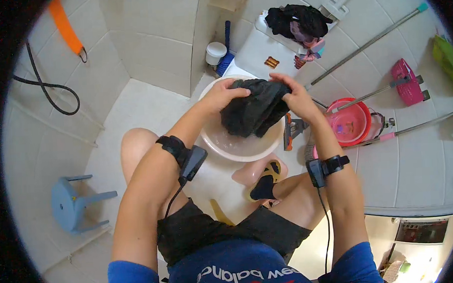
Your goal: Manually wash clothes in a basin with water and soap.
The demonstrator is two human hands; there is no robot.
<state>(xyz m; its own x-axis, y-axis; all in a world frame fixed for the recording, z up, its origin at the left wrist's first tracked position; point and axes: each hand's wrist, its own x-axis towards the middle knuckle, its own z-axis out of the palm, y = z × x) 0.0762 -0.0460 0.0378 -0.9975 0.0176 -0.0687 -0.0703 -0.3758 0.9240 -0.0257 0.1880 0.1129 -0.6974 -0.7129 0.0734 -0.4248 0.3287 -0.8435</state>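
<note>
A bunched, dark cloth garment [253,108] hangs between my two hands over a white round basin [246,154]. Cloudy water shows in the basin below it. My left hand [226,94] grips the cloth at its left upper side, thumb on top. At the right upper edge my right hand [292,95] holds it, the index finger partly extended; some fingertips are hidden by the cloth.
Behind the basin, a white tank or cabinet [249,57] bears dark clothes [299,22]. To the right are a pink basin [349,121], a squeegee-like tool [288,133] and metal poles [370,42]. A blue plastic stool [68,205] lies tipped at the left.
</note>
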